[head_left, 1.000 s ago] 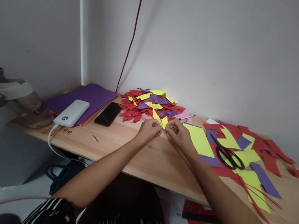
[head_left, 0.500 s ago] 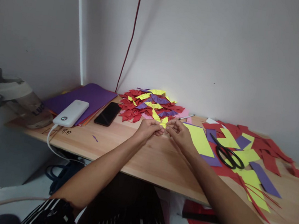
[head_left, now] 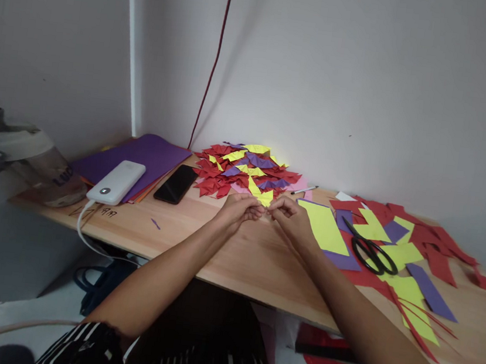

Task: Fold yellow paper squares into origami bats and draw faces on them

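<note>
In the head view, a small piece of yellow folded paper (head_left: pixel 265 197) shows just above my fingertips, at the near edge of the pile. My left hand (head_left: pixel 240 210) is closed, its fingers curled and pinching the paper's lower left part. From the other side my right hand (head_left: pixel 287 212) pinches it between thumb and forefinger. The fingertips of both hands nearly meet and hide the paper's lower edge. Right behind them lies a heap of folded paper pieces (head_left: pixel 252 161) in red, yellow and purple.
To the right are a yellow sheet (head_left: pixel 323 227), black-handled scissors (head_left: pixel 371 254), and red paper scraps (head_left: pixel 440 253). A pen (head_left: pixel 304 190) lies near the wall. On the left are a phone (head_left: pixel 176 184), a power bank (head_left: pixel 118 181), purple sheets (head_left: pixel 145 149) and a clear bottle (head_left: pixel 55 174).
My fingers have shifted slightly on the yellow paper, and its visible part now looks wider and flatter. The surrounding things stay in place.
</note>
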### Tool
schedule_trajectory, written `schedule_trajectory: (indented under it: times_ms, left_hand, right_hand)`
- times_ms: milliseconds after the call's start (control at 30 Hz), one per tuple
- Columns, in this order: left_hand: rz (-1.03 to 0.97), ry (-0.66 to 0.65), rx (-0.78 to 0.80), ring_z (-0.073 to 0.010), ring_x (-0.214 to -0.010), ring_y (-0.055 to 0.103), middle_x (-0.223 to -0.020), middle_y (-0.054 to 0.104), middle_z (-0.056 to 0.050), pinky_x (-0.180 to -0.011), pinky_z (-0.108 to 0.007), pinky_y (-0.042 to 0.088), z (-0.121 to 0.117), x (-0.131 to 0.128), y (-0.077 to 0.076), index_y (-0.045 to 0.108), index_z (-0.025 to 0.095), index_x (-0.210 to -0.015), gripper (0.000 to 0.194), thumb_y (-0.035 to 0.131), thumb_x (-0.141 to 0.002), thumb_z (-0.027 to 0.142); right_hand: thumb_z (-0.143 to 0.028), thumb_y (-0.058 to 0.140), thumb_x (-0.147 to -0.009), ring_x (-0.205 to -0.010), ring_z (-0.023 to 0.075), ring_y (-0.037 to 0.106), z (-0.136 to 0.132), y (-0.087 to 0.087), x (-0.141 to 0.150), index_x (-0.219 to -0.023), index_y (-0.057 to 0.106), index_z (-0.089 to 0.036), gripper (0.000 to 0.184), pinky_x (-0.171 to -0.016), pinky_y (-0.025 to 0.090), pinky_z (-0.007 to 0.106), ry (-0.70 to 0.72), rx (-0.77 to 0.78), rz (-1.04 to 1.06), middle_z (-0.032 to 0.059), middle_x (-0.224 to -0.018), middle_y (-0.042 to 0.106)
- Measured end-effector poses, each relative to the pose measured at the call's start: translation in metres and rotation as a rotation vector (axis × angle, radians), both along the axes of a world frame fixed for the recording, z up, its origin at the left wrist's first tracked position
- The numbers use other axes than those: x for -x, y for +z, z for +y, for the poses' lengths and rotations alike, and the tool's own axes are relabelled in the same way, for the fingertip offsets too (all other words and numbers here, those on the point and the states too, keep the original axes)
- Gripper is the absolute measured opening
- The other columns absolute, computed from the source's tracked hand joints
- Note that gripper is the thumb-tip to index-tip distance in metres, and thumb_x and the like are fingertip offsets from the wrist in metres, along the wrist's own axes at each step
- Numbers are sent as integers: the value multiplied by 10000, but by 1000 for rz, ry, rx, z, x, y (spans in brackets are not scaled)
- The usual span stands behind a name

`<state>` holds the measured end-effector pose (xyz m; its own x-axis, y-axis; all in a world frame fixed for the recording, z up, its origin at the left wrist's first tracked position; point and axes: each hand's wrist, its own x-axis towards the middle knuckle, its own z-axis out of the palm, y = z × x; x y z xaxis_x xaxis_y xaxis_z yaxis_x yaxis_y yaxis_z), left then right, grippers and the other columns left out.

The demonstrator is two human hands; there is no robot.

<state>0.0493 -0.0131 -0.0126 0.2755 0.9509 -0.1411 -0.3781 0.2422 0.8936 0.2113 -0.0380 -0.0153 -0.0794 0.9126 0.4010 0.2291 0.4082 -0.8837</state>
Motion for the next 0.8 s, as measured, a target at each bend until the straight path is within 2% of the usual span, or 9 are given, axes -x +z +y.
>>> schedule_trajectory:
  times_ms: [100, 233, 333, 500, 800]
  left_hand:
    - [-4, 57, -30, -59, -466, 566, -568, 648, -34, -541, -177, 466, 2, 6, 3, 584, 89, -659, 50, 580, -708, 95]
    - [18, 85, -78, -56, -466, 557, -562, 645, -31, -536, -172, 456, 2, 7, 4, 579, 96, -644, 57, 589, -700, 87]
    - [50, 76, -94, -67, -469, 564, -565, 648, -38, -518, -181, 450, 2, 4, 1, 595, 91, -644, 50, 603, -693, 90]
    - [98, 48, -120, -71, -477, 570, -578, 654, -44, -514, -185, 446, 1, -2, -2, 612, 90, -654, 42, 616, -695, 90]
    - [150, 5, -169, -77, -480, 578, -583, 660, -47, -527, -196, 460, -3, -5, 0, 614, 88, -630, 78, 614, -707, 94]
  right_hand:
    - [-283, 606, -772, -686, 139, 584, -1, 2, -2, -688, 562, -204, 123, -637, 471, 292, -1, 1, 41, 25, -805, 642]
    - [-296, 623, -762, -715, 141, 594, 2, 3, -3, -836, 496, -223, 165, -579, 447, 260, 11, 33, 85, 23, -884, 638]
    - [-323, 618, -783, -796, 160, 596, 1, 4, -2, -927, 517, -224, 203, -648, 461, 276, -12, -6, -24, 36, -921, 632]
    - [-311, 590, -830, -722, 167, 568, -5, 4, 0, -977, 580, -232, 167, -664, 450, 301, -141, -150, -306, 24, -846, 624]
    - [-229, 550, -854, -700, 170, 532, -5, 5, 0, -852, 585, -217, 37, -652, 420, 305, -214, -332, -474, 32, -794, 594]
